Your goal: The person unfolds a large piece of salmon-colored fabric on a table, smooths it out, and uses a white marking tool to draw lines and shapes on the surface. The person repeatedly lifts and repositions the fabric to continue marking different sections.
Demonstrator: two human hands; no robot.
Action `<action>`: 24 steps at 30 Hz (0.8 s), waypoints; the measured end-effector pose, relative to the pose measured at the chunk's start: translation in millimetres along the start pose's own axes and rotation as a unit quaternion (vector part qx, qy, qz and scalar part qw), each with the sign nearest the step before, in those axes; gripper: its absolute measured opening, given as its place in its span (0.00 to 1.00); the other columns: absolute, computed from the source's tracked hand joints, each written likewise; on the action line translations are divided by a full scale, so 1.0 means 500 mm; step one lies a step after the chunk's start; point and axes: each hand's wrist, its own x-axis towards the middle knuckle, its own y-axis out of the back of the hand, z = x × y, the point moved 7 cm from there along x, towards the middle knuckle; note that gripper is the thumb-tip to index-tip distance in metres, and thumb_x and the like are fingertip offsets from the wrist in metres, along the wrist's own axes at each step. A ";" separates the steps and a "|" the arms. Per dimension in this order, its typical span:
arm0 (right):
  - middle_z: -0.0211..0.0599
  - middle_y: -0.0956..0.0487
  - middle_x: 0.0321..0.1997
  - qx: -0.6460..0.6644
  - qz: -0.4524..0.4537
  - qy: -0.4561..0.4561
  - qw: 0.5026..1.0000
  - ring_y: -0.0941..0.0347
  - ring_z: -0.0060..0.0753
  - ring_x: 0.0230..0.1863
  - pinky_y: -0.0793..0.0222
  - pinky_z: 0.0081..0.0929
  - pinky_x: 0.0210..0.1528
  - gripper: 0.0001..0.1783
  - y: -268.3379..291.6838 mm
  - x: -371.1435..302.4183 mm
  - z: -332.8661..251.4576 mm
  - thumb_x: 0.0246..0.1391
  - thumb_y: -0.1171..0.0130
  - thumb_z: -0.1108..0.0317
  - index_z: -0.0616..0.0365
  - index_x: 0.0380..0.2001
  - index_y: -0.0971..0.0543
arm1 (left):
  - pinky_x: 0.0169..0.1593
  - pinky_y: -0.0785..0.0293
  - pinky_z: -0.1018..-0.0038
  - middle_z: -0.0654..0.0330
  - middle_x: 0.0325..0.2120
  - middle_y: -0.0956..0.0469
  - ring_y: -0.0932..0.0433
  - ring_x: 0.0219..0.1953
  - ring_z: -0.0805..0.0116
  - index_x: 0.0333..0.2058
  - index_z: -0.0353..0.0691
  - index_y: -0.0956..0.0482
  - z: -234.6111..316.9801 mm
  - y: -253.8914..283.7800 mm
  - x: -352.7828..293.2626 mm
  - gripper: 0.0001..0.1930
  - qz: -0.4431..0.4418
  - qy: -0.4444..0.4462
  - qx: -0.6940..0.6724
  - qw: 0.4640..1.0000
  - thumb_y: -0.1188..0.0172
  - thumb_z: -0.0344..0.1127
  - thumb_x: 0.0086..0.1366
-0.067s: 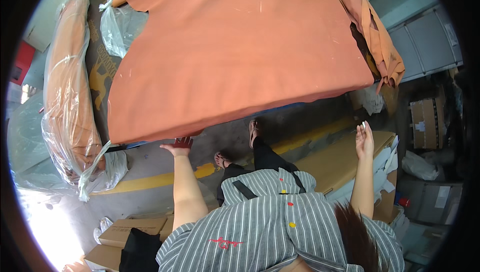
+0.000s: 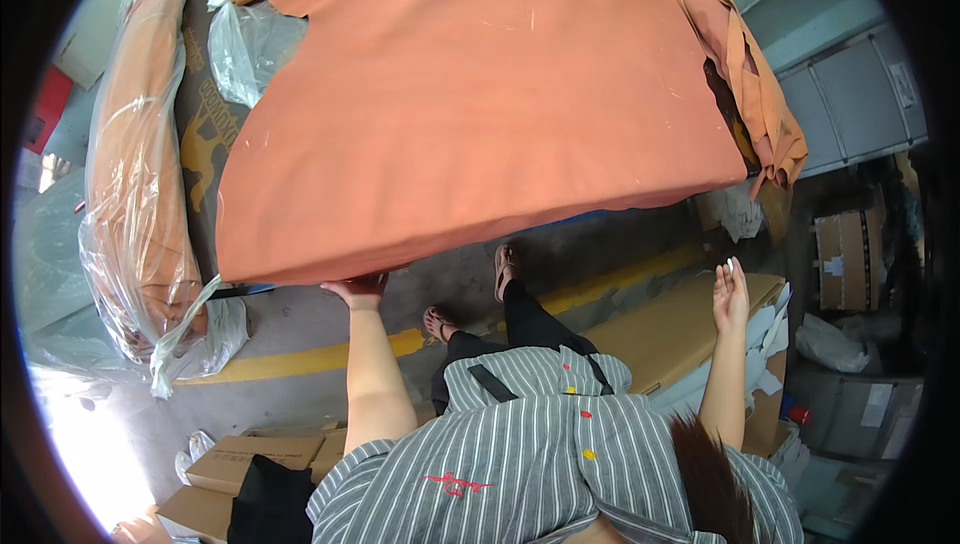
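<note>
A large orange-brown leather hide [image 2: 480,114] lies spread over the table, with pale scratch-like marks on its surface. Its near edge hangs over the front. My left hand [image 2: 358,291] is at that edge, left of the middle, thumb stretched out and fingers reaching partly under the hide, where they are hidden. Well below the hide's right corner, my right hand [image 2: 731,304] is raised, palm turned up, away from the leather. Its fingertips pinch a small white stick [image 2: 731,265], which looks like chalk.
A leather roll in clear plastic [image 2: 140,174] lies on the left. Folded leather [image 2: 765,114] hangs at the table's right end. Flat cardboard [image 2: 660,329] stands by my right arm; cartons [image 2: 250,459] sit behind me at lower left. A yellow line [image 2: 310,359] crosses the floor.
My left hand has moved slightly up toward the hide, and its fingers have gone from showing spread to mostly hidden under the edge. My right hand has lowered slightly.
</note>
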 end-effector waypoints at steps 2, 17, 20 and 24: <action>0.33 0.22 0.54 0.018 -0.006 0.005 1.000 0.24 0.28 0.56 0.26 0.20 0.51 0.22 0.057 0.005 0.000 0.69 0.45 0.62 0.53 0.63 0.27 | 0.70 0.52 0.42 0.58 0.72 0.47 0.46 0.72 0.49 0.70 0.54 0.41 -0.020 -0.033 0.018 0.57 -0.067 -0.032 0.049 0.996 0.58 0.90 0.51; 0.42 0.29 0.67 -0.033 0.050 -0.217 0.974 0.27 0.44 0.63 0.28 0.39 0.62 0.32 0.031 0.115 0.426 0.71 0.54 0.44 0.52 0.68 0.34 | 0.63 0.29 0.57 0.50 0.55 0.25 0.24 0.55 0.55 0.61 0.31 0.34 0.084 -0.002 -0.498 0.26 -0.036 -0.045 0.392 0.918 0.39 0.34 0.68; 0.41 0.32 0.70 -0.094 0.078 -0.258 0.958 0.34 0.45 0.69 0.35 0.49 0.67 0.37 0.023 0.103 0.510 0.69 0.61 0.36 0.50 0.70 0.37 | 0.66 0.34 0.58 0.52 0.60 0.29 0.30 0.63 0.60 0.66 0.31 0.39 0.143 -0.099 -0.640 0.36 -0.070 -0.093 0.490 0.864 0.33 0.30 0.62; 0.41 0.38 0.74 0.178 0.000 -0.259 0.949 0.42 0.49 0.74 0.40 0.55 0.70 0.43 -0.207 -0.033 0.443 0.67 0.62 0.31 0.51 0.72 0.41 | 0.63 0.33 0.63 0.54 0.56 0.25 0.27 0.58 0.61 0.62 0.30 0.33 0.208 -0.215 -0.804 0.39 -0.059 -0.187 0.560 0.805 0.25 0.32 0.53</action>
